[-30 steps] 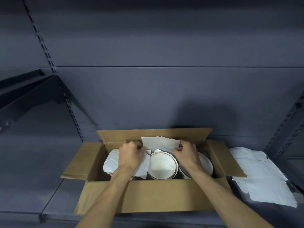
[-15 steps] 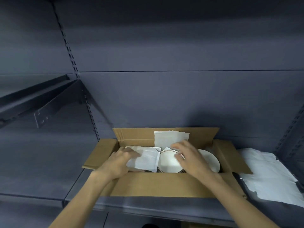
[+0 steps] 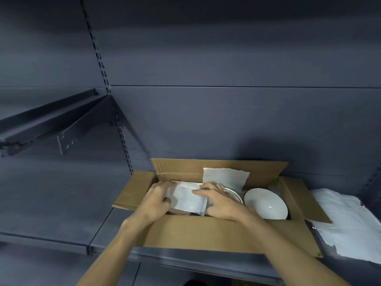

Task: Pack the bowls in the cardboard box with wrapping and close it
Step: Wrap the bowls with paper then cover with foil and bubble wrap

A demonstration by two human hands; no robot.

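Note:
An open cardboard box (image 3: 218, 234) sits on a dark shelf with its flaps spread. Inside at the left lies a bowl covered by white wrapping paper (image 3: 188, 200). My left hand (image 3: 157, 200) presses on the paper's left side and my right hand (image 3: 218, 200) lies flat on its right side, partly over a gold-rimmed bowl (image 3: 234, 194). A bare white bowl (image 3: 266, 204) rests at the box's right end. Another sheet of wrapping paper (image 3: 225, 178) stands against the back wall of the box.
A stack of white wrapping sheets (image 3: 346, 221) lies on the shelf right of the box. A dark shelf bracket (image 3: 68, 129) juts out at the upper left. The slotted upright (image 3: 121, 129) runs down behind the box's left flap.
Both hands came down from the upright sheet at the back and folded paper over the left bowl. The right hand slid left onto it, and the view shifted left.

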